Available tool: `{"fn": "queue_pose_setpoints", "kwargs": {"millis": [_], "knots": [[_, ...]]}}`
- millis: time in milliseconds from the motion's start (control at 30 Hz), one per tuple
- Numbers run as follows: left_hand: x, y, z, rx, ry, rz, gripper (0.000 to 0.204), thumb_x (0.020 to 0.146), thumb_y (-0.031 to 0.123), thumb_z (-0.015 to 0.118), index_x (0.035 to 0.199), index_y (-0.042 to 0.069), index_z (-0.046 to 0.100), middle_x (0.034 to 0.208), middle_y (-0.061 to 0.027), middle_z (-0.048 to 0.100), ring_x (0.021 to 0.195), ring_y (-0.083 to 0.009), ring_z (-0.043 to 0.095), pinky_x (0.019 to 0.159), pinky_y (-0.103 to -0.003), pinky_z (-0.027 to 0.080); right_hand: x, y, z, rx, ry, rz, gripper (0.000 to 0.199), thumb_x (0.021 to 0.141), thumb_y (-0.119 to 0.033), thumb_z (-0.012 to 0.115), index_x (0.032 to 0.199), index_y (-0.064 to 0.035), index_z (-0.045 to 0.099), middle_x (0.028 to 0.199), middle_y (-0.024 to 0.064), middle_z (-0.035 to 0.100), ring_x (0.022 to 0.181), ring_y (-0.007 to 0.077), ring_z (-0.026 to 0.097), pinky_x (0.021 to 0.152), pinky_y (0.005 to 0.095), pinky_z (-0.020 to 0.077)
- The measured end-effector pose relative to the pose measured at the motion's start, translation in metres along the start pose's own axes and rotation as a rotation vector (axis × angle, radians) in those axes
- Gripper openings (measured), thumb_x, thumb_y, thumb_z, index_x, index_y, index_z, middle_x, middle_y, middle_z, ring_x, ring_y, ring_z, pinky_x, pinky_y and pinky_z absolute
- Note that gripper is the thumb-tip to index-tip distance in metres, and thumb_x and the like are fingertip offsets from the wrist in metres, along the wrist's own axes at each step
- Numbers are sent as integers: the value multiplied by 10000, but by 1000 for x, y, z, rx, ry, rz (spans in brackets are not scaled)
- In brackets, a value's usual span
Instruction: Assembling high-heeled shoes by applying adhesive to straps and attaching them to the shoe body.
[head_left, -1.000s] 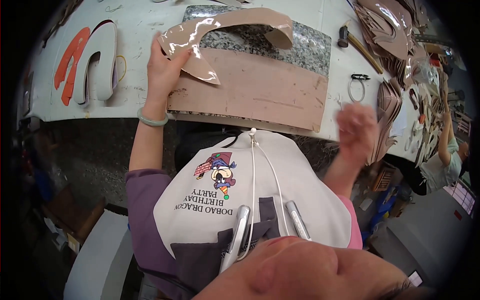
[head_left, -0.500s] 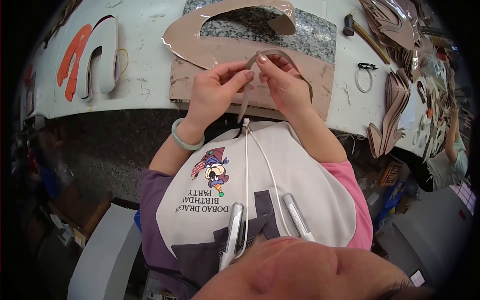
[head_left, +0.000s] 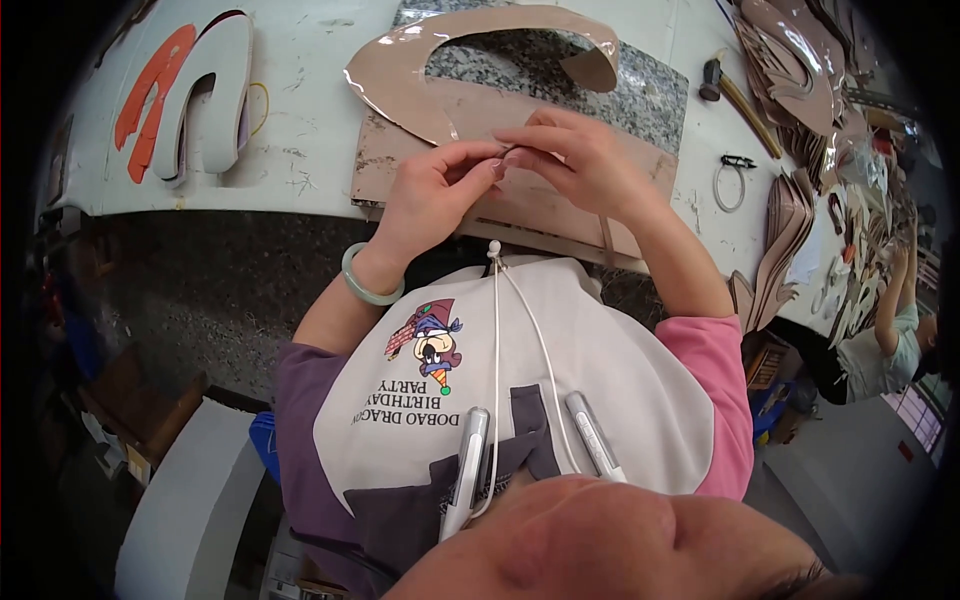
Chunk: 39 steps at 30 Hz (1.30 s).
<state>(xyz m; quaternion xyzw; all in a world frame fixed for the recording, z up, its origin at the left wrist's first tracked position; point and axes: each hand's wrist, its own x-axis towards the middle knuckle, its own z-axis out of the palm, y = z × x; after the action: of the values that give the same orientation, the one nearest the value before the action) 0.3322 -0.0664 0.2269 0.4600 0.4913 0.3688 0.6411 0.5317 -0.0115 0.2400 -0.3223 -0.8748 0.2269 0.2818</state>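
Note:
My left hand point(head_left: 432, 192) pinches a narrow brown strip between thumb and forefinger. My right hand point(head_left: 588, 165) grips it close by, so the fingertips of both hands nearly meet and cover most of that part. The other end of the strip point(head_left: 607, 240) hangs beneath my right wrist, over the near edge of a pinkish-brown board point(head_left: 400, 170). Beyond my hands, a glossy beige curved upper piece point(head_left: 400, 72) lies across this board and a speckled stone slab point(head_left: 650, 95).
Left on the white table point(head_left: 305, 120) are orange cut pieces point(head_left: 150, 120) and a white arched piece point(head_left: 222, 65). To the right lie a hammer point(head_left: 745, 100), small black snips point(head_left: 738, 161) and stacked brown pieces point(head_left: 785, 235). Another person point(head_left: 885, 345) sits far right.
My right hand has moved from holding the strip in a raised loop to pinching it beside my left fingertips. The loop is gone, and one strip end now hangs below my right wrist.

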Motion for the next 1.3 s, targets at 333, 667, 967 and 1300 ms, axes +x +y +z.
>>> {"fn": "queue_pose_setpoints", "kwargs": {"millis": [333,667,967,1300], "knots": [[67,-30,-127,608,497,203,542,841,261,717,1239,-70,556,1077,-149,613,883,-192,574,779,-270,488,3,57,-80,617,-282,386,158,873,-59,622,1015,-5,664,855,64,613,550,88,399,490,200,300],[72,-6,-112,320,424,25,517,841,164,720,1260,-80,541,956,-131,641,807,-136,570,720,-210,484,22,132,-86,1004,-124,708,389,894,-75,614,1267,5,539,986,41,659,488,-9,360,399,131,232],[81,45,-92,58,50,180,354,862,41,659,1204,-35,613,932,-81,636,788,-101,557,705,-174,469,-32,68,-171,975,-360,742,329,809,-84,714,1101,43,628,845,71,653,620,71,548,501,127,380],[145,15,-54,926,44,616,289,846,121,668,1134,101,670,1108,-50,646,908,-234,585,846,-319,482,-116,-72,-205,-42,-562,1065,150,821,-113,699,905,11,692,703,41,623,572,122,476,534,245,388]]}}
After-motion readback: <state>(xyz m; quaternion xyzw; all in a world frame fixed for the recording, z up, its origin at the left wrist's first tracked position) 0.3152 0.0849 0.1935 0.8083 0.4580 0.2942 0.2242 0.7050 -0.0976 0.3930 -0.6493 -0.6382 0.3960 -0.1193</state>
